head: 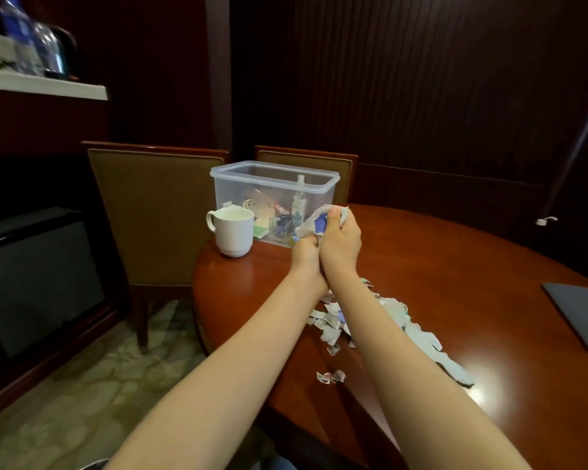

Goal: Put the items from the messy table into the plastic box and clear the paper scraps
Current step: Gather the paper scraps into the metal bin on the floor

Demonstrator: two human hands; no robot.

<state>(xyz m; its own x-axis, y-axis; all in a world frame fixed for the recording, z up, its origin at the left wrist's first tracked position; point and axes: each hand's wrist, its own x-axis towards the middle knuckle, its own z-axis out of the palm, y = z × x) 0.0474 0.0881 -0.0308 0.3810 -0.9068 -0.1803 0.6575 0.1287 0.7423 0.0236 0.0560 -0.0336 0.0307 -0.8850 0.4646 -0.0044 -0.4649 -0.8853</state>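
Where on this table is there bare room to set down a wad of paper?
Bare wood: right of the box, across to the folder; also before the mug, by the left edge. Crowded: scraps lie in the middle, under the right forearm.

A white mug (233, 232) is set upright, its handle turned left. Behind it, a wide upholstered chair (157, 215) and a second chair (346, 178) are placed side by side. A dark folder (581, 317) is laid flat at far right. A blurred water bottle (21, 35) and a kettle (65, 42) are kept on a pale shelf (48, 84). The floor is covered by patterned carpet (99, 385).
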